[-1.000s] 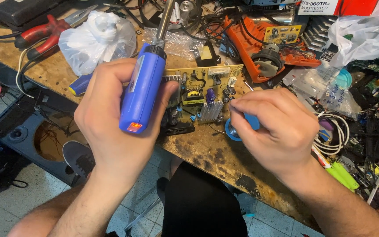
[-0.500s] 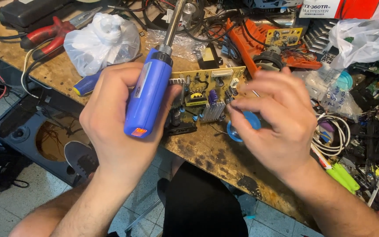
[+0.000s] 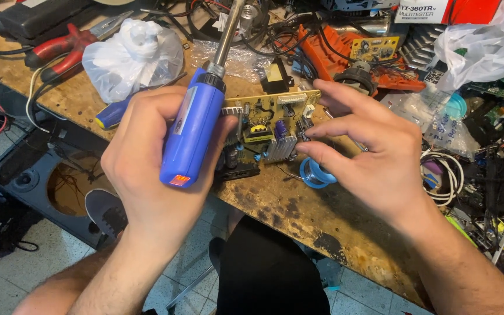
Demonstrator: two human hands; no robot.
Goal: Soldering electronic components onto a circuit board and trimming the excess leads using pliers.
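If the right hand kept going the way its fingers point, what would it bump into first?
The right hand points its fingertips leftward, so it would probably first meet the circuit board, at its metal heat sink. Depth is unclear; the fingertips may already touch it.

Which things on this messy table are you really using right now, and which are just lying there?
In use:
left hand holding the blue soldering iron
right hand by the circuit board
blue spool under the right hand

Just lying about:
red pliers
white plastic bag
blue screwdriver
orange tool casing
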